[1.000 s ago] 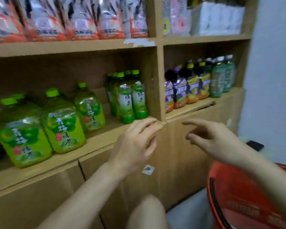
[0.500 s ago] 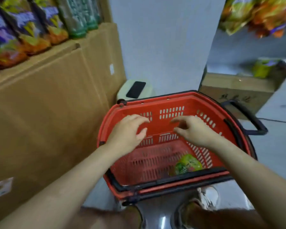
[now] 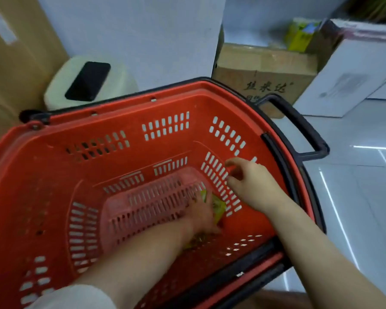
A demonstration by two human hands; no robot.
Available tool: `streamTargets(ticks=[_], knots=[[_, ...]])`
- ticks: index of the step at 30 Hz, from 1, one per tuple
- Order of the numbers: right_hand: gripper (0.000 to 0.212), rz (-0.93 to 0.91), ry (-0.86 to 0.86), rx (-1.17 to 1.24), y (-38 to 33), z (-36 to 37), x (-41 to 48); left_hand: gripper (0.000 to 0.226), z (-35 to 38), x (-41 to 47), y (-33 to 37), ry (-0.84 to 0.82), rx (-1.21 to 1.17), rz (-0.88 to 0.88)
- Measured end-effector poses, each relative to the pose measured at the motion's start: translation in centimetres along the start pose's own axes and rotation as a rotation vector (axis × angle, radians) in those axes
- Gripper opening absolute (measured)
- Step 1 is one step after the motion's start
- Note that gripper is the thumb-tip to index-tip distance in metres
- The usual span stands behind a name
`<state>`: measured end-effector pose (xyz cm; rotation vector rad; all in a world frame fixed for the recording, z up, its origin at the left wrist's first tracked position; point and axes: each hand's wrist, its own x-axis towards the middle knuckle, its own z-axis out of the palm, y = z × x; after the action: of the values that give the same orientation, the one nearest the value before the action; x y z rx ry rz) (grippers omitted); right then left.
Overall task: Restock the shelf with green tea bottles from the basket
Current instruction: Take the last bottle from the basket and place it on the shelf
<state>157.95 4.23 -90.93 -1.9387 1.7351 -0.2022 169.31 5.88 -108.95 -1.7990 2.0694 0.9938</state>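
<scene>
Down low, the left hand's (image 3: 202, 216) fingers lie over the green tea bottle (image 3: 218, 208) on the basket (image 3: 125, 104) floor, by its right wall; whether they grip it, I cannot tell. The right hand (image 3: 252, 184) hovers above, fingers loosely spread, empty.

Bottle (image 3: 218, 208) in the basket (image 3: 53, 175) under the left hand (image 3: 202, 217), right hand (image 3: 252, 181) beside, phone (image 3: 88, 81) on a bin (image 3: 123, 79) behind

Open-topped basket (image 3: 53, 139) gives free entry; its walls crowd the bottle (image 3: 219, 208).
</scene>
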Motion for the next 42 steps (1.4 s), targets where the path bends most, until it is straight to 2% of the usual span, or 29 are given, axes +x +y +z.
streamTargets(ticks=[3, 6, 9, 11, 13, 16, 19, 23, 25, 27, 29, 31, 32, 33, 35, 36, 39, 42], knots=[[0.043, 0.004, -0.013, 0.024, 0.2, 0.1, 0.2, 0.141, 1.1, 0.5, -0.8, -0.002, -0.012, -0.036], [0.052, -0.015, -0.075, 0.054, 0.3, 0.1, 0.2, 0.133, -0.7, -0.6, -2.1, 0.004, 0.048, -0.001], [0.082, -0.08, -0.206, 0.056, 0.4, -0.1, -0.2, 0.13, -4.3, -3.8, -3.4, 0.069, 0.096, -0.023], [0.107, -0.155, -0.332, 0.022, -0.2, 0.0, -0.7, 0.131, -7.8, -7.4, -3.7, 0.137, 0.175, 0.009], [0.125, -0.273, -0.384, -0.056, -1.5, 0.1, -1.4, 0.131, -11.7, -11.5, -3.2, 0.213, 0.278, 0.072], [0.137, -0.442, -0.253, -0.058, -4.2, -0.5, -3.2, 0.126, -16.8, -18.2, -1.7, 0.334, 0.411, 0.171], [0.132, -0.617, -0.032, -0.09, -7.7, -2.5, -5.8, 0.121, -20.3, -24.9, -0.2, 0.428, 0.542, 0.198], [0.124, -0.774, 0.11, -0.039, -12.4, -5.4, -10.3, 0.119, -22.6, -33.2, 0.3, 0.593, 0.646, 0.191], [0.116, -0.822, 0.188, 0.029, -14.8, -6.4, -12.7, 0.109, -23.1, -37.7, -0.1, 0.731, 0.664, 0.238], [0.108, -0.841, 0.287, 0.116, -17.0, -7.2, -15.0, 0.096, -23.0, -42.0, -1.0, 0.937, 0.654, 0.252], [0.105, -0.831, 0.375, 0.203, -19.0, -7.6, -17.2, 0.075, -21.8, -45.8, -2.6, 1.202, 0.395, 0.177], [0.104, -0.822, 0.443, 0.326, -21.0, -7.8, -19.4, 0.059, -19.7, -49.0, -3.7, 1.418, -0.043, 0.044], [0.104, -0.822, 0.474, 0.392, -22.1, -7.7, -20.7, 0.063, -18.8, -50.4, -3.6, 1.433, -0.316, -0.026], [0.105, -0.831, 0.501, 0.455, -23.3, -7.5, -22.0, 0.071, -18.2, -51.7, -3.2, 1.363, -0.616, -0.063], [0.106, -0.865, 0.529, 0.556, -25.9, -6.5, -24.6, 0.069, -18.0, -53.6, -2.0, 1.188, -1.135, 0.063], [0.106, -0.885, 0.527, 0.592, -27.2, -5.8, -25.8, 0.064, -18.3, -54.5, -1.5, 1.196, -1.253, 0.162], [0.108, -0.941, 0.476, 0.68, -30.5, -3.6, -28.8, 0.067, -19.5, -57.3, -0.5, 1.512, -1.312, 0.293], [0.108, -1.03, 0.385, 0.696, -33.1, -2.6, -30.6, 0.073, -19.2, -60.8, -1.7, 1.734, -1.093, 0.162]])
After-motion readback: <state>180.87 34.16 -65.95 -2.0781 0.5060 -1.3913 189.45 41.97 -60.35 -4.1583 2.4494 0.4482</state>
